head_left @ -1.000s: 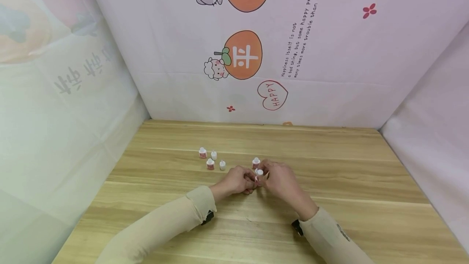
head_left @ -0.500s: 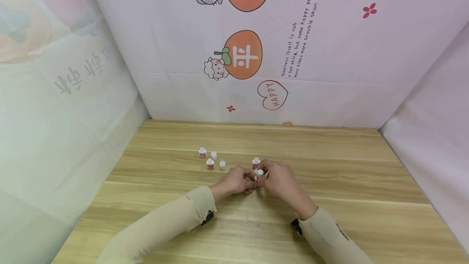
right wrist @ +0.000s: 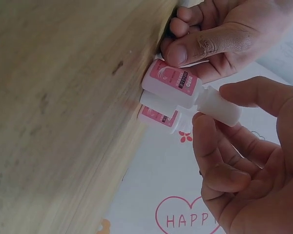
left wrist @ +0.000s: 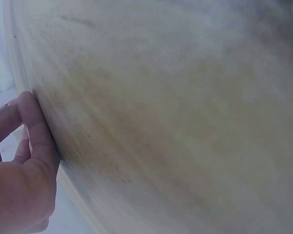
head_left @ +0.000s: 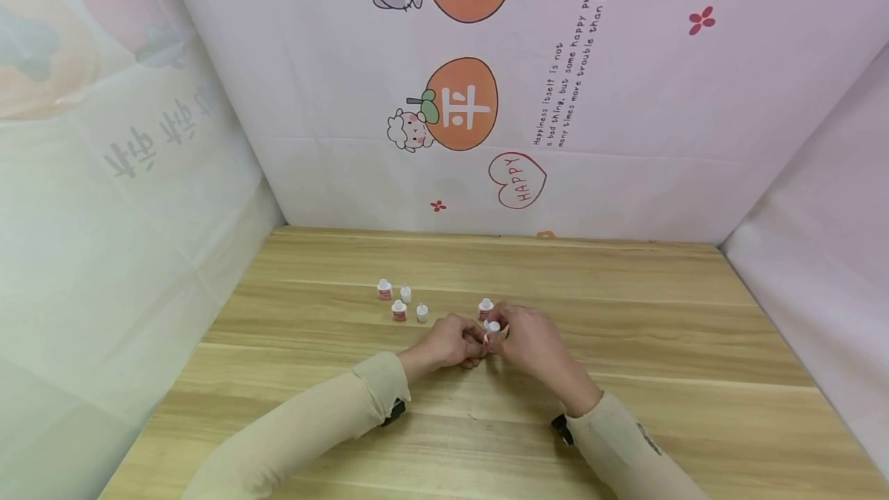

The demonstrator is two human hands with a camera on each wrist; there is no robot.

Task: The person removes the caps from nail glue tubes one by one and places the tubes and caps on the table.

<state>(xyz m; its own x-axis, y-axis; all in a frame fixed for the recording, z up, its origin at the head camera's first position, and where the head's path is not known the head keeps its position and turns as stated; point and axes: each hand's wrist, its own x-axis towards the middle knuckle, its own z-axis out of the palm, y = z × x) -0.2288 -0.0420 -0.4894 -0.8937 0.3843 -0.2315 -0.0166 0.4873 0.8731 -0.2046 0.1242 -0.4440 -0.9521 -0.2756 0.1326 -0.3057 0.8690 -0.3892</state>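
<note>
My left hand (head_left: 451,341) holds a small white bottle (right wrist: 172,84) with a pink label, its thumb on the label in the right wrist view. My right hand (head_left: 535,338) pinches the white cap (right wrist: 219,106) at that bottle's neck between thumb and fingertips. The bottle's base is at the wooden table. Just behind it stands a second bottle (head_left: 485,309) of the same kind, uncapped. A loose white cap (right wrist: 158,101) shows between these two bottles. In the left wrist view, only the left hand's curled fingers (left wrist: 36,126) and the tabletop appear; the bottle is out of sight there.
Left of the hands, two more bottles, one farther back (head_left: 384,290) and one nearer (head_left: 399,311), stand open. Beside them are two white caps (head_left: 406,294) with tips pointing up. Printed cloth walls (head_left: 625,191) border the wooden table (head_left: 625,284) at the back and sides.
</note>
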